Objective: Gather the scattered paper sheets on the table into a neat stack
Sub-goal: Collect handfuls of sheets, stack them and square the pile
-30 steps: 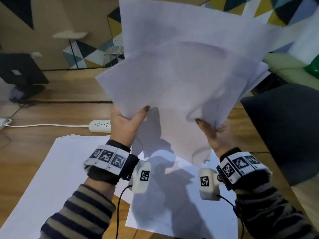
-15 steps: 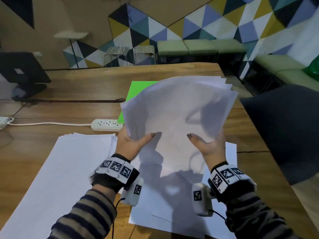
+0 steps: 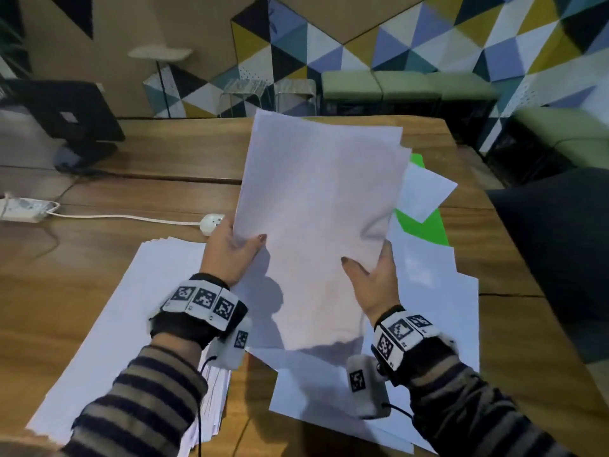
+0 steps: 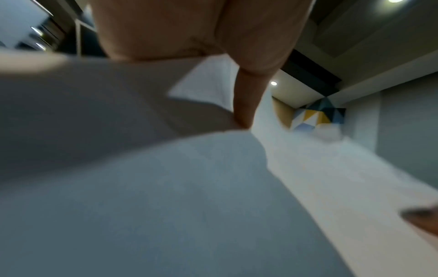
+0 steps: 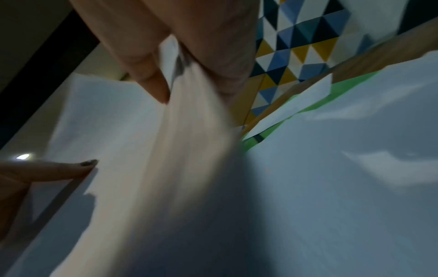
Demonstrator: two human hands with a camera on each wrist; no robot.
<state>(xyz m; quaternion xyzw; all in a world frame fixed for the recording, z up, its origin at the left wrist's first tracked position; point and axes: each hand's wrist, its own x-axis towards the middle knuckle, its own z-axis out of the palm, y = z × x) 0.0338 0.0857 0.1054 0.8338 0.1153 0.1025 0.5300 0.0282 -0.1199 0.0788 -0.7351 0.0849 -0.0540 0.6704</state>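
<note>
White paper is filling the middle of the head view: a held bundle of sheets [image 3: 316, 225] is being gripped at its two long sides, tilted up off the wooden table [image 3: 138, 153] with its far end lifted toward the far edge. The left hand [image 3: 230, 252] is pinching the bundle's left side, thumb lying across the top face and the other fingers hidden beneath. The right hand [image 3: 372, 285] is pinching the right side the same way, thumb on top; in the right wrist view its fingers [image 5: 151, 71] are showing curled under the sheets, with the paper's edge fanning between them. In the left wrist view a finger [image 4: 246, 99] is pressing against the underside of the paper; the rest is blurred.

Below the bundle, loose white sheets [image 3: 435, 291] are lying spread and overlapping near the table's right edge, some reaching toward the near edge. A green sheet [image 3: 421, 222] is peeking out from under them farther back, with one small white sheet [image 3: 425, 189] lying askew over it. A larger pile of paper [image 3: 115, 324] is lying toward the near left corner, its edges slightly fanned. A white power strip [image 3: 211, 224] and its cable are sitting just beyond the left hand, and a dark monitor stand [image 3: 79, 153] is standing at the far left.
</note>
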